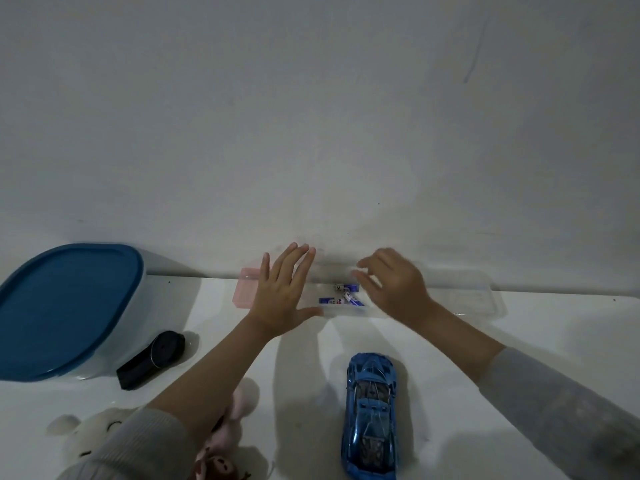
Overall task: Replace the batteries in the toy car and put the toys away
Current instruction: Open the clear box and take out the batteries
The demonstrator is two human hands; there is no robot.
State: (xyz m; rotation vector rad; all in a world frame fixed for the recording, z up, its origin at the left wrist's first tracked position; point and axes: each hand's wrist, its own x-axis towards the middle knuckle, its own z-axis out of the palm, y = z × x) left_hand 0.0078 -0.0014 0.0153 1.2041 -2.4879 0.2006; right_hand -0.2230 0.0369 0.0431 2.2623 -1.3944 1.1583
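Two bare hands reach over a clear battery box (346, 311) on a white table (450, 341).
Left hand (282, 291) spread flat; right hand (394, 284) loosely curled, holding nothing — batteries (341, 299) lie inside, blue toy car (370, 415) nearer.

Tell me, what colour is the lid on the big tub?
The lid is dark blue, on a pale tub. The head view shows it best, at the left.
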